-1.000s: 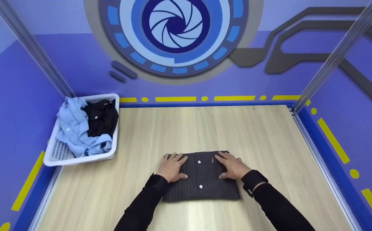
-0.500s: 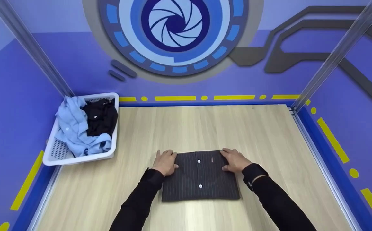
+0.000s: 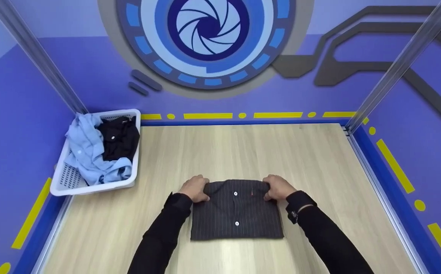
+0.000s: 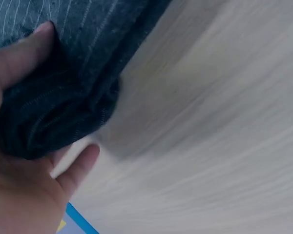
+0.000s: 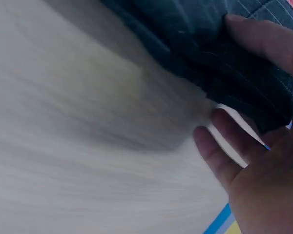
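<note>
A dark pinstriped shirt (image 3: 220, 217), folded into a flat rectangle with two white buttons showing, lies near the front of the table. At its far left corner my left hand (image 3: 195, 189) grips the folded edge, thumb on top and fingers underneath. My right hand (image 3: 278, 187) holds the far right corner the same way. In the left wrist view the layered cloth (image 4: 63, 97) sits between thumb and fingers. The right wrist view shows the cloth's corner (image 5: 244, 87) pinched likewise, raised off the table.
A white plastic basket (image 3: 136, 152) stands at the back left, holding a light blue garment (image 3: 87, 140) and a black garment (image 3: 119, 139). Purple-blue panels with metal posts border the wooden table (image 3: 243, 152) at the back and both sides.
Both hands, first spread flat on the shirt, have slid outward to its far corners and now grip them. The shirt's far edge has lifted slightly.
</note>
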Demonstrator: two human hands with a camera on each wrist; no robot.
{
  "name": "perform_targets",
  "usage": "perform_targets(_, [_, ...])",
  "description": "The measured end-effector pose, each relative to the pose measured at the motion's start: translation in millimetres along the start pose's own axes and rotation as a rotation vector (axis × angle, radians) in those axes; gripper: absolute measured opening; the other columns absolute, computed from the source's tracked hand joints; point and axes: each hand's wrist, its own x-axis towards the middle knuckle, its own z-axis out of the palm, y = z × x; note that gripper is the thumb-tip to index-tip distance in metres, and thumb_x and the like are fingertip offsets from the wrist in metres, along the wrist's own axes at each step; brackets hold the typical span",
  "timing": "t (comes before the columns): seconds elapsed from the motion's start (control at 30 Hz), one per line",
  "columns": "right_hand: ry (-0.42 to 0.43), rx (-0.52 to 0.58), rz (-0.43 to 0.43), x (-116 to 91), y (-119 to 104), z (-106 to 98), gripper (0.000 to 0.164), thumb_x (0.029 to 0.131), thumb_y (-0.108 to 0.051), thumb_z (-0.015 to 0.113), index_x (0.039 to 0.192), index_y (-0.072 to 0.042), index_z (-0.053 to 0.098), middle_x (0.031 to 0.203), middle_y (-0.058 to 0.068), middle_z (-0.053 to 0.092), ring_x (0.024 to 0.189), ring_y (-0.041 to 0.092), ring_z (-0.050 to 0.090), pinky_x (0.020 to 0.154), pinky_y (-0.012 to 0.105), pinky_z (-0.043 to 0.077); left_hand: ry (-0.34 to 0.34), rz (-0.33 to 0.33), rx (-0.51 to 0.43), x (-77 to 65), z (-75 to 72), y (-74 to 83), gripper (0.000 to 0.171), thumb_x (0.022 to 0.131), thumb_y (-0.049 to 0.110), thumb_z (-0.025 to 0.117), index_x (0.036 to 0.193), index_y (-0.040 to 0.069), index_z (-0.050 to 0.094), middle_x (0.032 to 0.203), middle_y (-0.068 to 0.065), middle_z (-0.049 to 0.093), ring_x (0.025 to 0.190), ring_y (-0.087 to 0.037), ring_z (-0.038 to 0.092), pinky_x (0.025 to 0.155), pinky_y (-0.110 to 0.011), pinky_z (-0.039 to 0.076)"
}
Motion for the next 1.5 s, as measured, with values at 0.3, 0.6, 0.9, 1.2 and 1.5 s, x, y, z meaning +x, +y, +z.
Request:
perform_targets(0.3, [0.147,0.091,-0.046,1.1,-11.9,-29.7,0.033,0.07,0.003,0.078,0.095,-0.008,0.06,0.094,0.011,0.067,0.082,0.023,0.057,0.075,0.043,0.05,0.165,0.029,-0.064,-0.7,-34.0,-1.1,0.031,0.079,0.004,0.074,0.107,0.008,0.062,0.1,-0.009,0.068,0.091,-0.024,0.064,0.082,-0.042,0.051])
perform_targets(0.6, [0.502,0.105,-0.187,-4.3,-22.0,-61.7,0.028,0.073,0.002,0.075,0.096,-0.009,0.062,0.095,0.007,0.061,0.089,0.026,0.057,0.079,0.044,0.046,0.533,0.164,0.073,-4.0,-72.7,11.5,0.035,0.072,0.002,0.081,0.095,0.011,0.055,0.091,-0.007,0.065,0.089,-0.028,0.064,0.077,-0.043,0.048])
perform_targets(0.9, [0.744,-0.116,-0.384,-19.5,-11.4,-45.4,0.042,0.057,0.01,0.08,0.09,-0.008,0.061,0.09,0.007,0.063,0.086,0.029,0.058,0.076,0.045,0.045,0.67,0.289,0.226,-11.2,-51.0,13.3,0.047,0.066,-0.002,0.081,0.101,0.011,0.054,0.097,-0.005,0.057,0.094,-0.025,0.057,0.086,-0.042,0.044])
perform_targets(1.2, [0.554,-0.241,-0.496,-61.7,11.6,6.5,0.058,0.047,0.004,0.086,0.09,-0.011,0.052,0.09,0.001,0.055,0.084,0.023,0.052,0.075,0.039,0.043,0.563,0.403,0.333,-56.3,7.0,16.8,0.049,0.06,-0.003,0.077,0.1,0.01,0.05,0.094,-0.003,0.051,0.088,-0.023,0.05,0.079,-0.037,0.042])
perform_targets(1.5, [0.301,-0.355,-0.478,-90.2,22.5,47.7,0.053,0.057,-0.013,0.087,0.095,-0.017,0.051,0.094,-0.003,0.047,0.083,0.016,0.043,0.073,0.033,0.036,0.374,0.397,0.338,-91.2,57.5,12.1,0.048,0.067,0.016,0.079,0.108,0.015,0.054,0.099,-0.001,0.048,0.091,-0.021,0.046,0.083,-0.039,0.039])
